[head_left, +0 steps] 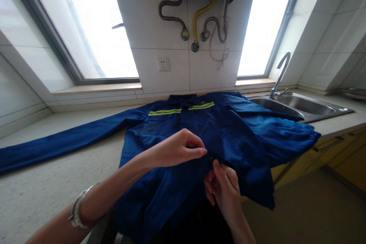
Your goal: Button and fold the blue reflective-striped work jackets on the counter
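Note:
A dark blue work shirt [240, 129] with a yellow-green reflective stripe across the chest lies front-up on a pale countertop [42, 183]. Its hem hangs over the counter's front edge. One sleeve [65, 141] stretches far to the left; the other reaches toward the sink. My left hand [177, 148], with a silver bracelet on the wrist, pinches the shirt's front placket near its lower middle. My right hand [223, 187] pinches the same placket from below, fingertips close to the left hand's. Both hands are closed on the fabric. A small dark button shows between them.
A steel double sink [303, 106] with a curved tap [281, 72] sits at the right of the counter. Behind are a tiled wall with a socket [163, 64], hoses and pipes under a heater [200, 23], and two bright windows. Yellow cabinet fronts [343, 152] lie lower right.

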`<state>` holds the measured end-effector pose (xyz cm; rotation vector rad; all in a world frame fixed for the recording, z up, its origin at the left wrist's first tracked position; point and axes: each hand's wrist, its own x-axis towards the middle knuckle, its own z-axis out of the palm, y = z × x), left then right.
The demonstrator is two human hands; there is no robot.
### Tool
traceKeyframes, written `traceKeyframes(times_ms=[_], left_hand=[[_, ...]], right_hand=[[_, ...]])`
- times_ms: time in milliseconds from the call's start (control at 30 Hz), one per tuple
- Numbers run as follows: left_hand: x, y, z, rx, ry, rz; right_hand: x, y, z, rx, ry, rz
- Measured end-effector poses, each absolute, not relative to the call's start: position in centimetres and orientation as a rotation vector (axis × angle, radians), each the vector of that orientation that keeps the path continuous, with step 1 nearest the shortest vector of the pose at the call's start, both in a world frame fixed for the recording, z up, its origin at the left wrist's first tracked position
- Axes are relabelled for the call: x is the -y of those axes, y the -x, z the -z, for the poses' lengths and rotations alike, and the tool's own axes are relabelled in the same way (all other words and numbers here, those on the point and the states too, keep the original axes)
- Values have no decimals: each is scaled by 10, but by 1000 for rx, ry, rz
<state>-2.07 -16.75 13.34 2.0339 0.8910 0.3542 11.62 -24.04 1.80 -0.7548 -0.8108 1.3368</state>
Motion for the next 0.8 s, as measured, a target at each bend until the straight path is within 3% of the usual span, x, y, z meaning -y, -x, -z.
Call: traceKeyframes(times_ms=[800], left_hand=[[164,16,-123,-732,-2137,-390]], right_hand=[[240,-117,-17,780,748,-1314]])
